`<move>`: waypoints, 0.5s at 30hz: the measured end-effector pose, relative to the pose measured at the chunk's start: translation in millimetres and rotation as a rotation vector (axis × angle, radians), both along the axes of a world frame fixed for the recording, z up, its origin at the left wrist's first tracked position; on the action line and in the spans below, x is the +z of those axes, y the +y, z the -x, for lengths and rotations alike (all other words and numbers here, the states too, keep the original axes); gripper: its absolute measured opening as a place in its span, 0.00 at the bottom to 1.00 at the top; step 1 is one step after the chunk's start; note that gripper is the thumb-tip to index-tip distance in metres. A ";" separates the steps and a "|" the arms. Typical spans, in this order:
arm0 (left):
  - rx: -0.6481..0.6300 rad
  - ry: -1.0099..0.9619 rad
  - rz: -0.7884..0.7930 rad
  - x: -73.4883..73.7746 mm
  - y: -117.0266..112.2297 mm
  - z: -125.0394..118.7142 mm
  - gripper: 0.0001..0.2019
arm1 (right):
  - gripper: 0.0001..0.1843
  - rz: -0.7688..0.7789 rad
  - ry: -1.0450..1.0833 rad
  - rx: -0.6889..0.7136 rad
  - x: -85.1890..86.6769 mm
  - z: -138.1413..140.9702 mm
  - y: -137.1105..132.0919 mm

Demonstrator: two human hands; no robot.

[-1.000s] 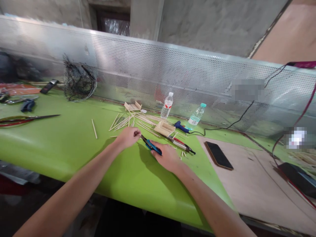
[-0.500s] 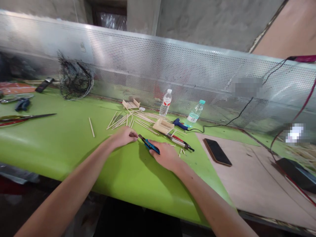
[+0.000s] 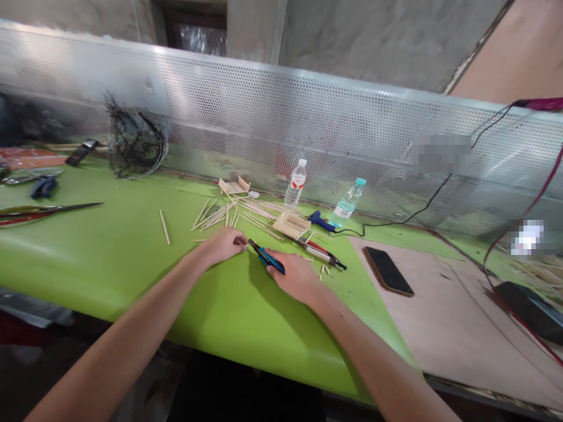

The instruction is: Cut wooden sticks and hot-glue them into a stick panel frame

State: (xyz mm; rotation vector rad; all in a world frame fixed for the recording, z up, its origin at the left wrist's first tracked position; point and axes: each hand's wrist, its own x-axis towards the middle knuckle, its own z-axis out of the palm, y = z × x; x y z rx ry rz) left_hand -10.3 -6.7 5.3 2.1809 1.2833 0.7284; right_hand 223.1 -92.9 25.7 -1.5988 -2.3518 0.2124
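Right hand [image 3: 294,274] wrapped round blue cutter [image 3: 271,261]; left hand [image 3: 225,244] pinching what looks like a stick [image 3: 247,244], mostly hidden. Probably light, stiff, snappable; hold near end.

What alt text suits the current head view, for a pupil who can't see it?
A person's right hand holds a blue-handled tool, its tip close to the left hand, which pinches what seems a thin stick over a green worktop. Beyond are loose wooden sticks, two stick-built models, a glue gun and two plastic bottles.
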 end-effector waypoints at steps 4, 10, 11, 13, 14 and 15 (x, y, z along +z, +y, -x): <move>0.070 0.096 0.011 1.1 -3.4 -6.8 0.08 | 0.27 0.058 0.000 -0.012 4.3 1.8 -1.6; 0.145 0.303 -0.051 1.4 -8.8 -18.1 0.09 | 0.27 0.065 0.014 -0.012 4.3 4.2 0.6; 0.150 0.315 -0.054 0.6 -8.6 -18.9 0.10 | 0.27 0.067 0.009 -0.017 4.3 5.5 1.3; 0.152 0.321 -0.056 -0.7 -7.8 -19.6 0.11 | 0.27 0.075 -0.016 -0.023 5.3 9.1 2.1; 0.154 0.324 -0.055 -1.1 -7.4 -19.5 0.11 | 0.27 0.079 -0.038 -0.023 6.4 11.3 2.2; 0.155 0.325 -0.055 -1.2 -7.0 -19.2 0.11 | 0.27 0.079 -0.067 -0.022 7.8 13.6 2.0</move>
